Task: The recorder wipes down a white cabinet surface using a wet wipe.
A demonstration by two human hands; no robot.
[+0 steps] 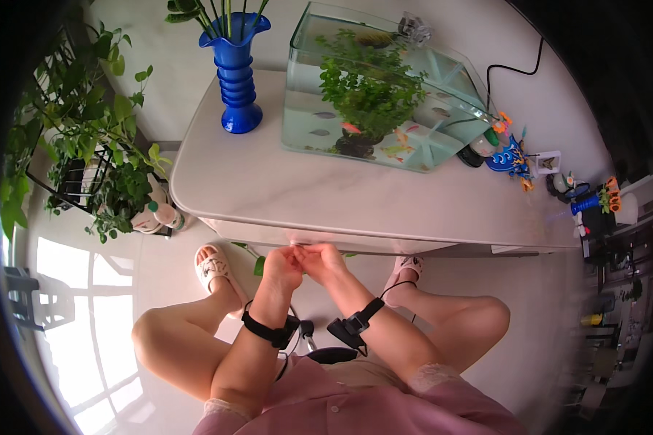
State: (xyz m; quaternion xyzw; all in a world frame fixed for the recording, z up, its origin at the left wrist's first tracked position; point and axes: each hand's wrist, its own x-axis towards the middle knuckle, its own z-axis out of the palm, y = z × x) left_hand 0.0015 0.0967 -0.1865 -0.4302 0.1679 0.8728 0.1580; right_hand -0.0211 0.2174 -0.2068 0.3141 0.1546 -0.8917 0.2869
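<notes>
My left hand [284, 266] and my right hand [321, 261] meet at the fingertips, just below the front edge of a white marble-look cabinet [250, 185]. The fingers are bent together near a small knob or similar part on the cabinet front; whether they hold anything small cannot be told. A green leaf [259, 266] shows beside my left hand, low by the cabinet. Black straps with small devices sit around both forearms.
On the cabinet stand a blue glass vase [236, 81] with stems, a glass fish tank [326, 130] with plants and fish, and small ornaments [509, 160] at right. Potted plants [122, 190] and a plastic bottle [167, 216] stand on the floor at left.
</notes>
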